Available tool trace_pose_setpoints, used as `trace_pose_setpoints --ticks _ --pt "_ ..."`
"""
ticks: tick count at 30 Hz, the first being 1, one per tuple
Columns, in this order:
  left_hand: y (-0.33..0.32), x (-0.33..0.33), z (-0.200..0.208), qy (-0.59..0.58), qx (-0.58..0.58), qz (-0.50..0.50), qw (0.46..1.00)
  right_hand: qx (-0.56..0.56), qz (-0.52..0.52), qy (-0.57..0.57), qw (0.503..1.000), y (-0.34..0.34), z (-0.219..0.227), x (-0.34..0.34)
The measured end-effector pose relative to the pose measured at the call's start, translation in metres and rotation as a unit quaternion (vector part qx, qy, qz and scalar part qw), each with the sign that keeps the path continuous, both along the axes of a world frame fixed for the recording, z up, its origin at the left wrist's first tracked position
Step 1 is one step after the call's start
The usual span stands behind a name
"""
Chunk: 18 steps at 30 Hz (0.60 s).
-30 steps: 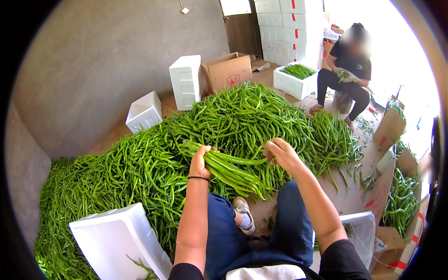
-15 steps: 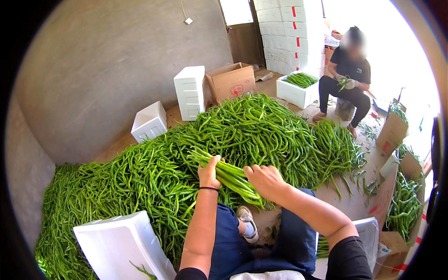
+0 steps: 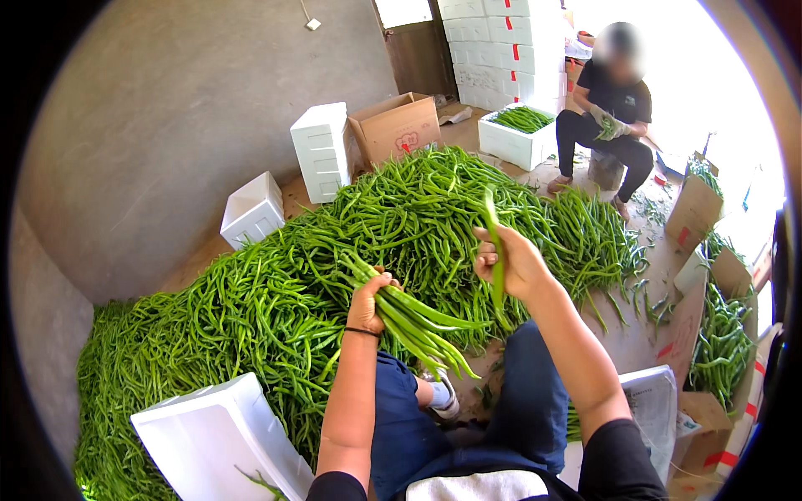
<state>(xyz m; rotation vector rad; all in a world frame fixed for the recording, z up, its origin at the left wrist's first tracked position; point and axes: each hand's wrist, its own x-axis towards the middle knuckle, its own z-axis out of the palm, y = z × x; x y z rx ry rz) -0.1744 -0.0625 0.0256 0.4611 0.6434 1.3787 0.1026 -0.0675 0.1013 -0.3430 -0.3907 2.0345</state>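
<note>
A bunch of long green peppers point(image 3: 418, 321) is gripped in my left hand point(image 3: 368, 305), fingers wrapped round one end while the other ends fan out to the right. My right hand point(image 3: 514, 260) is raised to the right of the bunch, closed on a single long green pepper point(image 3: 498, 280) that stands nearly upright. In front of both hands spreads a large heap of the same green peppers point(image 3: 276, 284). The two hands are apart from each other.
A white foam box point(image 3: 217, 434) stands tilted at lower left. Behind the heap are white foam boxes point(image 3: 322, 154) and a cardboard box point(image 3: 397, 129). A co-worker point(image 3: 614, 108) sits at far right beside a pepper-filled foam box point(image 3: 518, 138). Pepper-filled cartons point(image 3: 718, 351) line the right.
My right hand has moved up and right, away from the bunch, with one pepper in it. The left hand still holds the bunch. The view has shifted slightly.
</note>
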Motion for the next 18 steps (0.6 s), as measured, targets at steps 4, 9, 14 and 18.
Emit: trace_pose_setpoints --ticks 4,9,14,18 --pt "0.013 -0.004 -0.007 0.01 0.045 0.049 0.998 -0.026 -0.124 -0.116 0.985 -0.04 -0.026 0.062" --pt "0.016 -0.047 -0.04 0.026 0.005 0.113 0.993 -0.022 -0.145 -0.053 0.988 -0.094 -0.066 0.095" --pt "-0.019 -0.051 -0.048 0.042 -0.059 0.181 0.981 -0.06 -0.077 -0.047 0.994 -0.127 -0.073 0.056" --pt "-0.027 0.011 -0.077 0.019 -0.048 0.126 0.991 0.057 -0.135 -0.071 0.987 -0.125 -0.033 -0.007"
